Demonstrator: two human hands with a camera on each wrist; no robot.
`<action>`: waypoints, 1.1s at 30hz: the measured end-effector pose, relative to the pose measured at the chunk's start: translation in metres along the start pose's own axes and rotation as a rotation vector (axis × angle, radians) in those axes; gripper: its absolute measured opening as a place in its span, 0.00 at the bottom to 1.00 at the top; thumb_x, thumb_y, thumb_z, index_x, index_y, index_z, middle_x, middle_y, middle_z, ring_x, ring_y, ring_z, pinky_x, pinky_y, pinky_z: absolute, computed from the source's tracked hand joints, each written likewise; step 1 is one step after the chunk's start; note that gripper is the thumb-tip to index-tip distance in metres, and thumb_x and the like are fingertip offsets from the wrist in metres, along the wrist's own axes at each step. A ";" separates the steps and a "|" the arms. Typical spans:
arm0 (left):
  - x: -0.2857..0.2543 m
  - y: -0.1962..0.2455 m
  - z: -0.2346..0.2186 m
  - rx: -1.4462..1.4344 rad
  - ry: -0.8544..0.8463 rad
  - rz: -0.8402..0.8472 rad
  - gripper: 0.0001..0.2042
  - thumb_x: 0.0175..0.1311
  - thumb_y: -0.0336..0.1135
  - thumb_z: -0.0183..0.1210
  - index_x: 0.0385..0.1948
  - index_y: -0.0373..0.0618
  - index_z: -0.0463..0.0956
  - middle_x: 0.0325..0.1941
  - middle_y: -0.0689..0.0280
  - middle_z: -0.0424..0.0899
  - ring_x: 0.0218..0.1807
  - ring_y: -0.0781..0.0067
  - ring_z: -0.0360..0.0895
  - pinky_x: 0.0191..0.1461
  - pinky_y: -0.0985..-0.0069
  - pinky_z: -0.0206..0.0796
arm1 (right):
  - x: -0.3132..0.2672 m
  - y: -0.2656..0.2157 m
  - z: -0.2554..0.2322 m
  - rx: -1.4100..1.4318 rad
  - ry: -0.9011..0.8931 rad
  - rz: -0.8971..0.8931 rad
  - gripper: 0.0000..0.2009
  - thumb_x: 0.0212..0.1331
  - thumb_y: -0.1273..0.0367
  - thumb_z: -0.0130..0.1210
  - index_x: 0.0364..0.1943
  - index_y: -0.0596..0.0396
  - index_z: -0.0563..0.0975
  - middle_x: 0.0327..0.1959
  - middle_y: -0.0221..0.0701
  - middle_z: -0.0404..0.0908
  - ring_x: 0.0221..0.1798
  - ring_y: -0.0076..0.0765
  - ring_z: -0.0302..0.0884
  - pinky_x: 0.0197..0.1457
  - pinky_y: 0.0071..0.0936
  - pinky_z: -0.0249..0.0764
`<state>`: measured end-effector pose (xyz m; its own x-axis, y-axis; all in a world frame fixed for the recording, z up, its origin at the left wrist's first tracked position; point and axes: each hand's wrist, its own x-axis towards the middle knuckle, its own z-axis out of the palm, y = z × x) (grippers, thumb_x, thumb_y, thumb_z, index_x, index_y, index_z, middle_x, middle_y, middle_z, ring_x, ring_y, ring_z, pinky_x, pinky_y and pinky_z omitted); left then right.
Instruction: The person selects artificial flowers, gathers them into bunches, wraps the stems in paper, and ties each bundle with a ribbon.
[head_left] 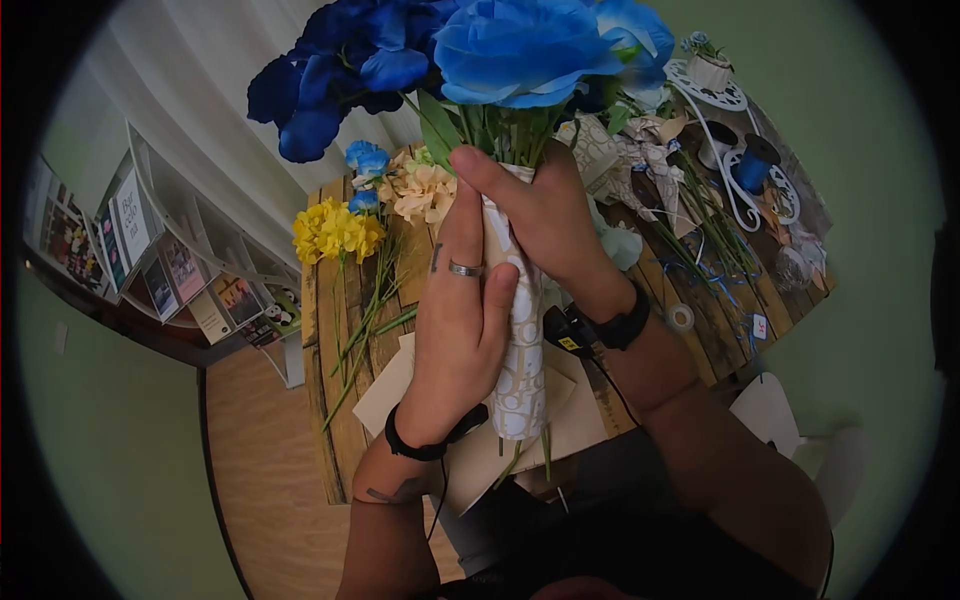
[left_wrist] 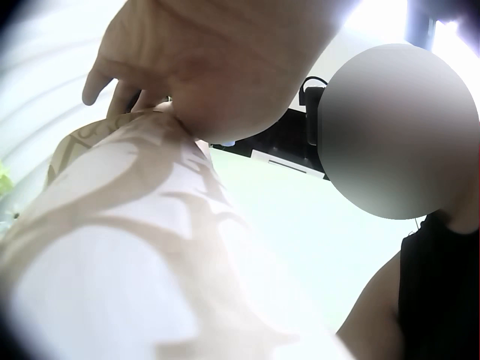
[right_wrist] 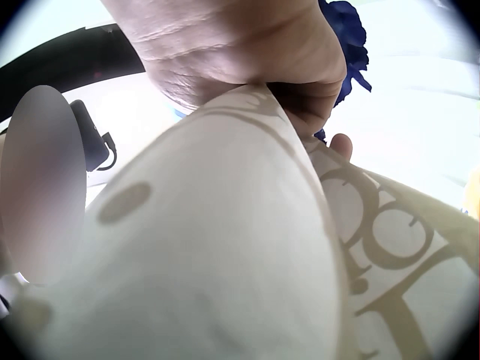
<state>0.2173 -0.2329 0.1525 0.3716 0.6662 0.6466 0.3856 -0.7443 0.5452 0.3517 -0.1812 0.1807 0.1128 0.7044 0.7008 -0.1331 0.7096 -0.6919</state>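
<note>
In the head view a bouquet of blue flowers (head_left: 525, 55) rises from a white wrap with a beige letter pattern (head_left: 520, 385). Dark blue blooms (head_left: 315, 85) hang at its left side. My right hand (head_left: 550, 215) grips the top of the wrap, just under the leaves, its thumb across the front. Lower and to the left, my left hand (head_left: 455, 310), with a ring on one finger, holds the wrap's side with its thumb along the front. Green stem ends (head_left: 510, 465) stick out below. Both wrist views show the wrap close up, filling the lower part.
A wooden table (head_left: 325, 400) stands beneath, bearing yellow flowers (head_left: 338, 232), peach flowers (head_left: 418, 190) and beige sheets (head_left: 575, 430). Toward the right lie cut stems (head_left: 715, 215), a blue ribbon spool (head_left: 755, 165) and a tape roll (head_left: 680, 318). A magazine rack (head_left: 185, 270) is at left.
</note>
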 end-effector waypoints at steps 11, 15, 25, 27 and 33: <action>-0.001 0.007 -0.007 -0.015 0.139 -0.047 0.20 0.71 0.29 0.57 0.62 0.36 0.65 0.68 0.44 0.66 0.66 0.46 0.70 0.70 0.60 0.60 | -0.003 -0.003 0.000 0.090 0.028 0.091 0.10 0.67 0.66 0.62 0.42 0.60 0.81 0.35 0.24 0.84 0.37 0.18 0.77 0.42 0.23 0.73; -0.002 0.014 -0.010 -0.110 0.087 -0.168 0.16 0.71 0.32 0.58 0.57 0.36 0.71 0.53 0.57 0.78 0.57 0.64 0.76 0.64 0.67 0.66 | -0.005 0.001 0.002 0.071 0.056 0.057 0.11 0.67 0.66 0.61 0.42 0.61 0.82 0.36 0.25 0.85 0.37 0.18 0.78 0.42 0.23 0.74; -0.006 0.009 -0.013 -0.167 -0.022 -0.247 0.12 0.72 0.32 0.57 0.50 0.33 0.77 0.35 0.56 0.83 0.36 0.62 0.81 0.45 0.70 0.72 | -0.009 -0.001 0.009 0.039 0.056 0.036 0.11 0.66 0.66 0.63 0.42 0.62 0.82 0.36 0.26 0.85 0.37 0.19 0.78 0.42 0.23 0.74; -0.007 0.009 -0.011 -0.458 -0.019 -0.373 0.13 0.74 0.34 0.56 0.52 0.34 0.76 0.36 0.59 0.85 0.36 0.71 0.81 0.43 0.74 0.73 | -0.009 -0.001 0.008 0.031 0.011 0.034 0.12 0.66 0.65 0.63 0.42 0.62 0.82 0.36 0.27 0.85 0.37 0.19 0.78 0.42 0.24 0.74; -0.006 0.009 -0.014 -0.607 -0.044 -0.444 0.15 0.76 0.35 0.56 0.55 0.34 0.75 0.41 0.65 0.85 0.40 0.82 0.79 0.45 0.79 0.73 | -0.008 -0.002 0.007 0.044 -0.064 0.128 0.15 0.66 0.62 0.63 0.44 0.62 0.80 0.38 0.27 0.85 0.39 0.20 0.77 0.44 0.27 0.74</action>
<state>0.2071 -0.2449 0.1606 0.3281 0.9013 0.2829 -0.0219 -0.2921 0.9561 0.3440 -0.1882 0.1777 0.0291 0.7856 0.6181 -0.1854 0.6118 -0.7689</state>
